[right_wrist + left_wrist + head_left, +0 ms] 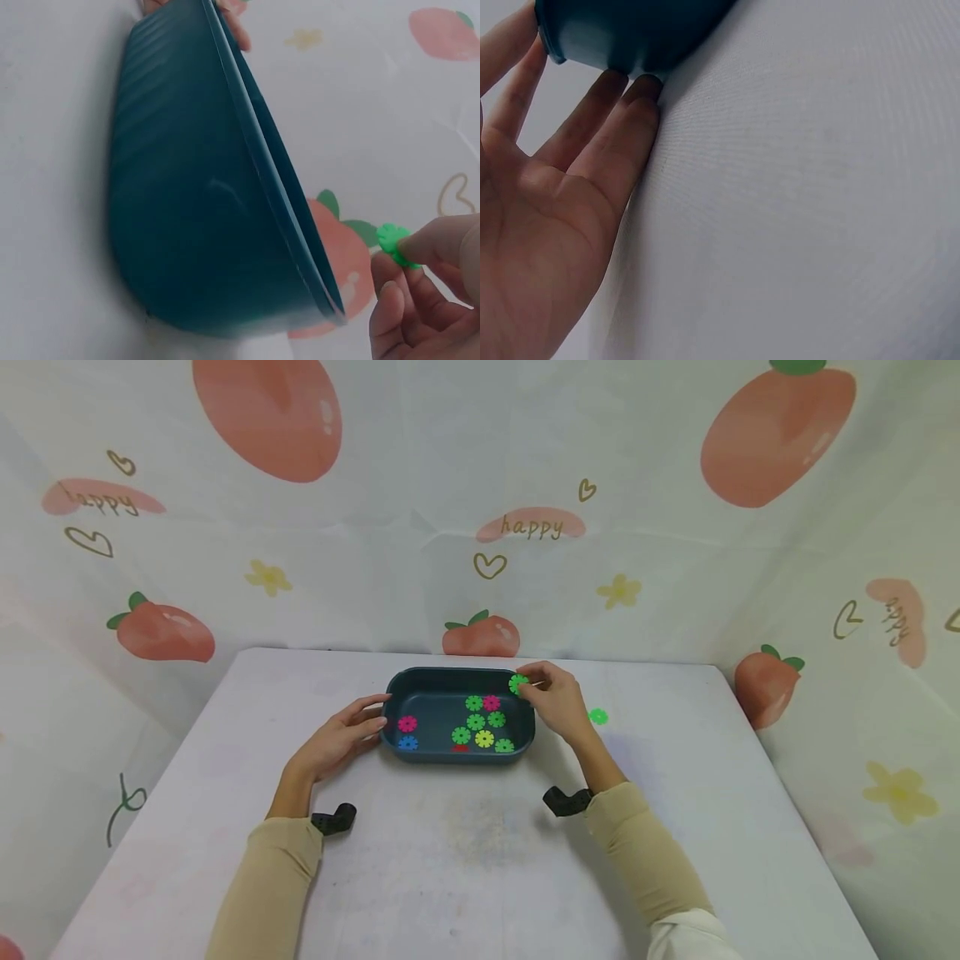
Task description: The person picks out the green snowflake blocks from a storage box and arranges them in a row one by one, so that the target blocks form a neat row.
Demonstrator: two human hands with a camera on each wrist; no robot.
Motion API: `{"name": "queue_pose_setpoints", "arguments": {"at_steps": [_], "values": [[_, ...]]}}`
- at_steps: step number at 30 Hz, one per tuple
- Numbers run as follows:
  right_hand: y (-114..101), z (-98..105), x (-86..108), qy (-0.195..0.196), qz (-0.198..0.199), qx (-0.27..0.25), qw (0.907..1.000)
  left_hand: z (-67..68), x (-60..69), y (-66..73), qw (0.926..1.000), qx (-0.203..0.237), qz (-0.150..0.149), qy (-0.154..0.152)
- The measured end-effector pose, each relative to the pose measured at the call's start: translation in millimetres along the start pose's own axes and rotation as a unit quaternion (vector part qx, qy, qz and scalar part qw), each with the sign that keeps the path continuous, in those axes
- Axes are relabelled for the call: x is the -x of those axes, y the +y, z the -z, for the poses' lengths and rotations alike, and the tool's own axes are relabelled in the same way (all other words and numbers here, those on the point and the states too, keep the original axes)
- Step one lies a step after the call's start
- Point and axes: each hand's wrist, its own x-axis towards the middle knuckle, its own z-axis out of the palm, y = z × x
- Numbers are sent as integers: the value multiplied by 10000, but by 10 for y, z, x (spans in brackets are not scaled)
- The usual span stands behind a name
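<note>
A dark teal plastic basin [450,758] stands on the table with several flower-shaped plastic discs inside: green, pink, blue, yellow and a red one partly hidden by the near wall. At its left end my left hand [337,742] touches the wall, fingers extended; the left wrist view shows the fingertips against the basin's outside [630,37]. Above the basin's right end, my right hand [557,697] pinches a green notched disc [517,683] between thumb and fingers. In the right wrist view that green disc [393,241] is beside the rim, clear of it.
Another green disc [597,717] lies on the white table [420,860] to the right of the basin. A fabric backdrop [420,477] printed with fruit, hearts and flowers rises behind the table and along both sides. Each wrist carries a small black camera mount [567,802].
</note>
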Motion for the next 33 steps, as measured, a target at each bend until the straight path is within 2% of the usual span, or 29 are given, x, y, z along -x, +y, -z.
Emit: {"name": "queue_pose_setpoints", "arguments": {"at_steps": [7, 19, 33], "values": [[86, 78, 32, 35, -164, -43, 9998, -1, -13, -8, 10000, 19, -10, -7], [282, 221, 80, 125, -351, -604, 9975, 8, 1, 7, 10000, 18, -15, 4], [535, 356, 169, 313, -732, -488, 9956, 3, -10, -7, 10000, 63, -57, -32]]}}
